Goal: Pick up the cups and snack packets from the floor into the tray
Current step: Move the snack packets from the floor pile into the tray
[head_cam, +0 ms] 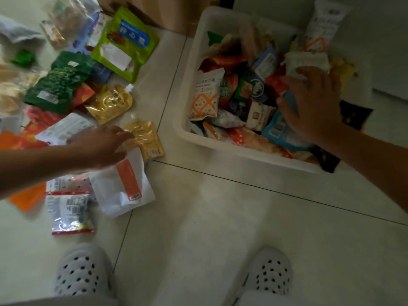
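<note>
A white plastic tray (184, 111) stands on the floor at the right, heaped with snack packets. My right hand (313, 102) lies over the packets in the tray, fingers spread on a blue packet (278, 129) and touching a white one (306, 60). On the left, loose packets cover the floor. My left hand (103, 144) hovers above them, fingers apart, its fingertips at a yellow pouch (145, 138). Under that hand lies a white pouch with an orange label (123, 188). No cups are visible.
More packets lie at the left: a lime green bag (125, 43), a dark green bag (59, 82), a second yellow spouted pouch (110, 102) and a red-edged clear packet (70, 213). My feet in white perforated slippers (81, 270) stand on the pale tiled floor.
</note>
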